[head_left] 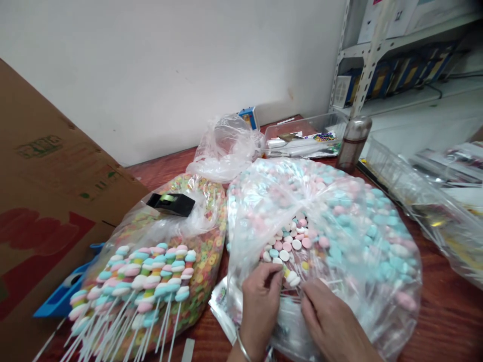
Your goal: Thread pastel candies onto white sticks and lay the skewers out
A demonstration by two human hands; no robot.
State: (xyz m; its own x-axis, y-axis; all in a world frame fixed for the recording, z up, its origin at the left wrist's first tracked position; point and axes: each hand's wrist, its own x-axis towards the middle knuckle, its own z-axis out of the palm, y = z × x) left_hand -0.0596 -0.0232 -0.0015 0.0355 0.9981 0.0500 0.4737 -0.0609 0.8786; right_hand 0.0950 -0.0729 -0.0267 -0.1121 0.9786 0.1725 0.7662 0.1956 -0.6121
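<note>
Low over the front of a large clear bag [381, 246] of pastel marshmallows, my two hands are close together. My left hand [262, 296] has its thumb and index finger pinched together beside a few white and yellow sweets [291, 277]; what it grips is too small to make out. Curled just to the right is my right hand [332, 317], its thumb and fingertips closed, with their contents hidden. Past my fingertips, loose round pink, white and blue marshmallows [297, 244] show at the bag's front. Finished-looking marshmallow skewers [151, 271] on white sticks lie piled to the left.
Under the skewers lies a bag of gummy rings [209, 251], with a black tape dispenser [171, 204] on top. A cardboard box [49, 201] and blue dispenser [62, 296] stand left. Behind are a crumpled bag [226, 146], a bottle [353, 145] and clear bins [305, 133].
</note>
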